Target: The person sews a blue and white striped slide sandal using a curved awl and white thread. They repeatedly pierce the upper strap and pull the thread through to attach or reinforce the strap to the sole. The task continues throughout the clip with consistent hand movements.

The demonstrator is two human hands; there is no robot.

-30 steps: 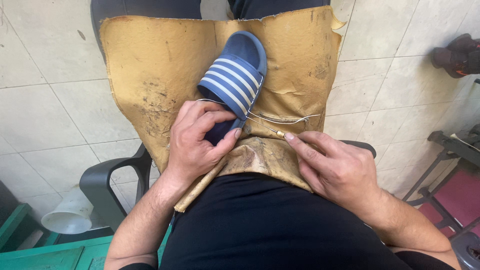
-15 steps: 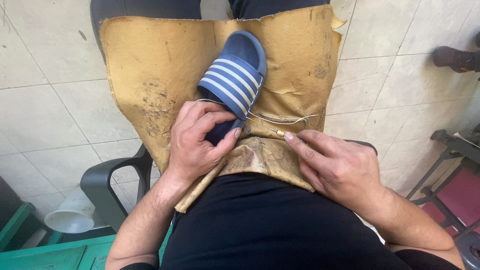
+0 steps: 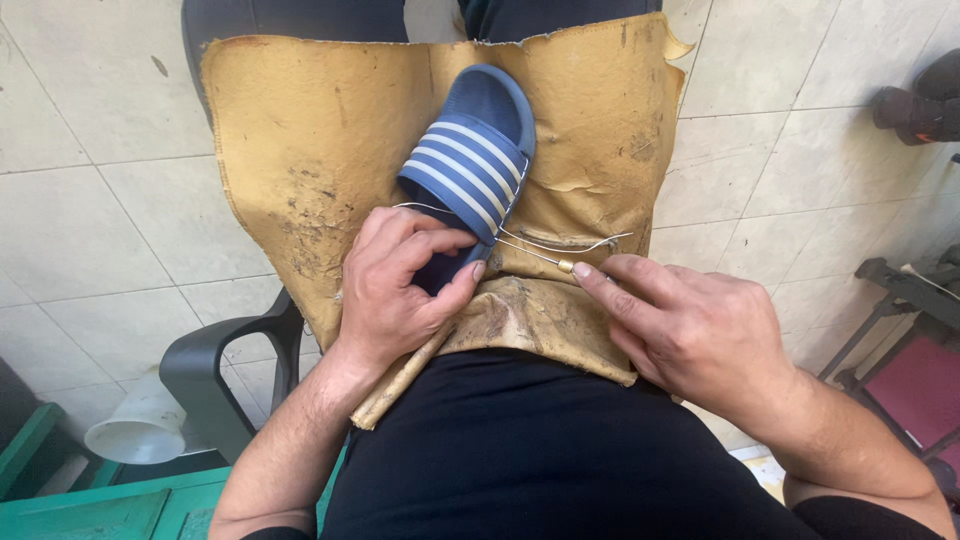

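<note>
The tiled floor [image 3: 90, 200] spreads out under me, and over my lap lies a big tan sheet of worn leather [image 3: 300, 150], stained and frayed at its edges, with its near edge rolled up against my black shirt [image 3: 520, 450]. A dark plastic chair [image 3: 215, 370] stands at my left, with a pale plastic cup [image 3: 135, 430] on the floor beside it and a green box [image 3: 120, 505] nearer me. On the leather, in the middle of my lap, rests the blue sandal [image 3: 470, 160] with white stripes across its strap, toe pointing away from me. My left hand [image 3: 395, 290] is closed around its heel end, fingers curled over the top and thumb pressed to the side, so it has a firm hold. My right hand [image 3: 690, 330] is closed around the handle of an awl [image 3: 545, 257], forefinger stretched along it, with the thin metal shaft running to the sandal's edge beside the strap. A pale thread [image 3: 575, 243] loops from that spot across the leather. I judge the sandal light and rubbery, soft enough to flex and squirm under a push, so the heel and sole sides are the place to clamp it, not the strap. The awl is thin and sharp and could slip off the foam toward my left thumb.
</note>
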